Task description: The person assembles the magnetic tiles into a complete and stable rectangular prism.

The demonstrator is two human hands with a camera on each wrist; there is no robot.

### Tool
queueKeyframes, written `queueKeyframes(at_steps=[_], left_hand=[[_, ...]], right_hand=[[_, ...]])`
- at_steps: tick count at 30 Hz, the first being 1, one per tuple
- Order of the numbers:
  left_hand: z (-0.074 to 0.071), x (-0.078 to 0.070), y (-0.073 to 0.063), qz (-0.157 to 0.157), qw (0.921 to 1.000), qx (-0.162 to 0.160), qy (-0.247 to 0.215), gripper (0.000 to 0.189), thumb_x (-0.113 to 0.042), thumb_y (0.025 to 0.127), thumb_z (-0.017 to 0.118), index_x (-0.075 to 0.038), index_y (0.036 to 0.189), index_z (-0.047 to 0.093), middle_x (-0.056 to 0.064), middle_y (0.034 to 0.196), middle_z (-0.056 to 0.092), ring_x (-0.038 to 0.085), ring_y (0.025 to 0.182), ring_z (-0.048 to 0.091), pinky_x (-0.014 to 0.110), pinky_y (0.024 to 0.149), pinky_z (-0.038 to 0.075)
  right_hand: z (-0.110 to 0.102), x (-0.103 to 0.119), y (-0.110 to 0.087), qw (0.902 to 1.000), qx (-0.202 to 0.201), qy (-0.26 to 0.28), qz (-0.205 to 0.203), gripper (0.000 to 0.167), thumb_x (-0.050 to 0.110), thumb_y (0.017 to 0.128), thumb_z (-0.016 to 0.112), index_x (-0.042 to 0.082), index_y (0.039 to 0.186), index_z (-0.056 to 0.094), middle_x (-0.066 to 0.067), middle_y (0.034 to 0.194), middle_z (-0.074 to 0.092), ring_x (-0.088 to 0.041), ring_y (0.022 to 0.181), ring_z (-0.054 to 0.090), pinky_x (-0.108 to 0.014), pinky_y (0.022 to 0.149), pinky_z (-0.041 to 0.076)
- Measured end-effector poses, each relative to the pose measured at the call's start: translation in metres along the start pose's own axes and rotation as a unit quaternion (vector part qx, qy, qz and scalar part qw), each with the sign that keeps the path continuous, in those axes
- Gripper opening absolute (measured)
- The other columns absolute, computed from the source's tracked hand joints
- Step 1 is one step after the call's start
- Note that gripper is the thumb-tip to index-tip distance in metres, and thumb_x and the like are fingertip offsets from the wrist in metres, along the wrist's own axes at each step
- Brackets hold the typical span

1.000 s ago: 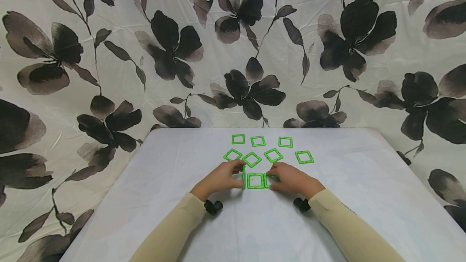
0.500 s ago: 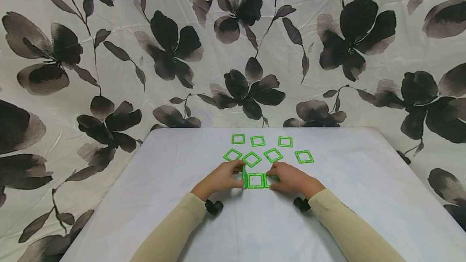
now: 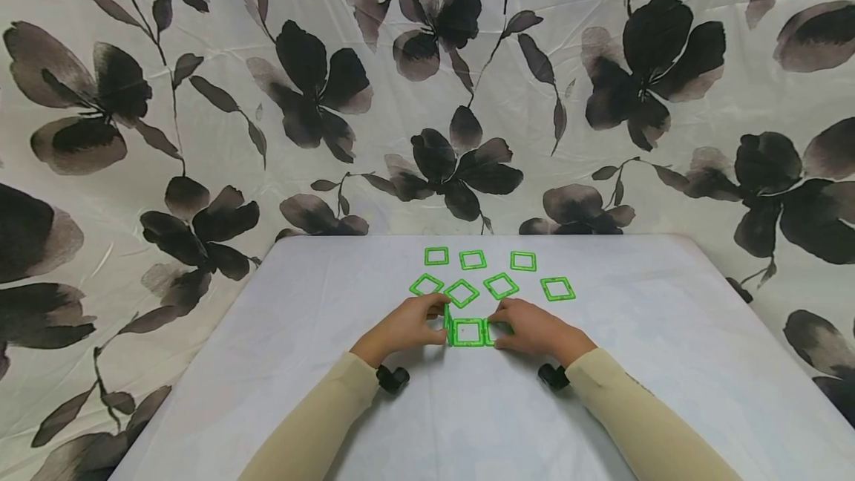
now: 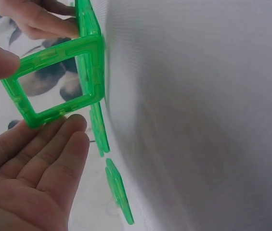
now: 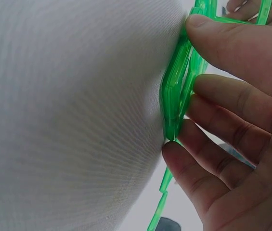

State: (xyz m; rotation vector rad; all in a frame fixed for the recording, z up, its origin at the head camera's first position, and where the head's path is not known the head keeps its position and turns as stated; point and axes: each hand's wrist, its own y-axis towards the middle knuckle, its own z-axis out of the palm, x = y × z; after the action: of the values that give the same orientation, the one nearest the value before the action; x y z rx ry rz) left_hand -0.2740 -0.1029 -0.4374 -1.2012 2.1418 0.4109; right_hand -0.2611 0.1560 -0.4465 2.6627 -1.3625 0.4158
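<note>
In the head view, my left hand [image 3: 409,324] holds a green square magnetic tile [image 3: 448,326] upright, thumb and fingers at opposite edges. In the left wrist view this upright tile [image 4: 97,67] is an open frame, one edge meeting the flat tiles. A flat green tile [image 3: 469,321] lies between my hands. My right hand [image 3: 537,326] grips another flat tile [image 3: 490,343] joined to its right side. That right tile [image 5: 172,96] lies on the cloth in the right wrist view, with my thumb and fingers along its edges; my hand partly covers it in the head view.
Behind the hands lie several loose green tiles, among them a tilted one [image 3: 462,306] close to my left fingertips and one at the right [image 3: 557,298]. White cloth covers the table [image 3: 267,362]. A floral cloth [image 3: 427,95] hangs behind it.
The upright tile in my left hand has shifted slightly right and now meets the left edge of the middle flat tile. My right hand has stayed in place.
</note>
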Motion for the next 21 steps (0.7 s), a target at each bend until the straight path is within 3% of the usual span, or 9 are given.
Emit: queueKeyframes(at_steps=[10, 21], left_hand=[[0.000, 0.001, 0.001, 0.003, 1.0000, -0.001, -0.008, 0.063, -0.024, 0.082, 0.072, -0.005, 0.137, 0.049, 0.007, 0.129, 0.061, 0.022, 0.122, 0.059, 0.039, 0.105, 0.045], [-0.001, 0.003, 0.000, -0.004, 1.0000, 0.002, -0.008, 0.063, -0.024, 0.083, 0.072, -0.007, 0.139, 0.048, 0.007, 0.132, 0.060, 0.022, 0.123, 0.058, 0.040, 0.105, 0.045]], right_hand=[[-0.003, 0.008, -0.003, 0.9997, 0.011, -0.010, -0.018, 0.035, 0.023, 0.090, 0.069, 0.031, 0.124, 0.067, 0.000, 0.104, 0.055, -0.011, 0.088, 0.048, -0.029, 0.077, 0.044], [-0.005, 0.011, -0.003, 0.9994, 0.014, -0.018, -0.025, 0.033, 0.020, 0.089, 0.070, 0.030, 0.120, 0.070, 0.000, 0.100, 0.055, -0.011, 0.086, 0.049, -0.029, 0.077, 0.044]])
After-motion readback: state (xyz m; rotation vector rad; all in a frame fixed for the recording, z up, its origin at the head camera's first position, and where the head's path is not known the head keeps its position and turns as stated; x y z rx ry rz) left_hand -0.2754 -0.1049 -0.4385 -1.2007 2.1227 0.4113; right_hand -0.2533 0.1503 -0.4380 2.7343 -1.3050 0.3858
